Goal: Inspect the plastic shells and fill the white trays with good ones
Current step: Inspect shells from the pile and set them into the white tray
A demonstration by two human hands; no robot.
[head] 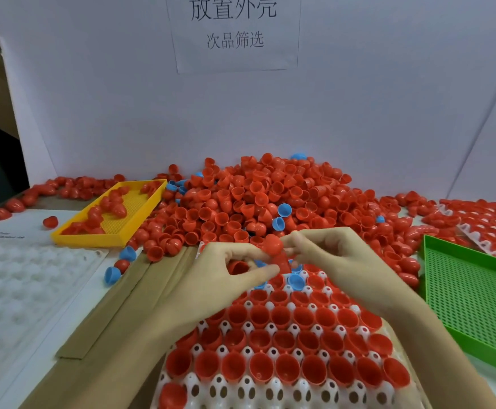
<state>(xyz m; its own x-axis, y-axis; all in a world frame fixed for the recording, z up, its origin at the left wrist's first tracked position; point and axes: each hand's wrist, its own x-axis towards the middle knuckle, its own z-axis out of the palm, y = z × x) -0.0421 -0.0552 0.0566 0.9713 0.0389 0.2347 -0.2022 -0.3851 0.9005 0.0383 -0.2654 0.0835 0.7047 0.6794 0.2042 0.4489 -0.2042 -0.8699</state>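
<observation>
Bright, even light from above, soft shadows only, mild sheen on the shells (273, 317), both hands' fingertips (292, 246) smeared by motion blur, and wide-angle bending curves the wall (123, 113) edges at the corners.

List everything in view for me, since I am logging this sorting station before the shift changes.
Red plastic half shells: too many to count, red, heaped at the table's middle back.
Blue plastic half shells: several, blue, scattered in and beside the heap.
White moulded plastic tray: one, white, front centre, mostly filled with red shells.
Yellow mesh plastic tray: one, yellow, left, holding some red shells.
Green mesh plastic tray: one, green, right, no shells visible.
White foam sheet: one, white, far left.
Paper sign: one, white, on the back wall.
Left hand: holds a red shell.
Right hand: fingers pinch another red shell.
</observation>
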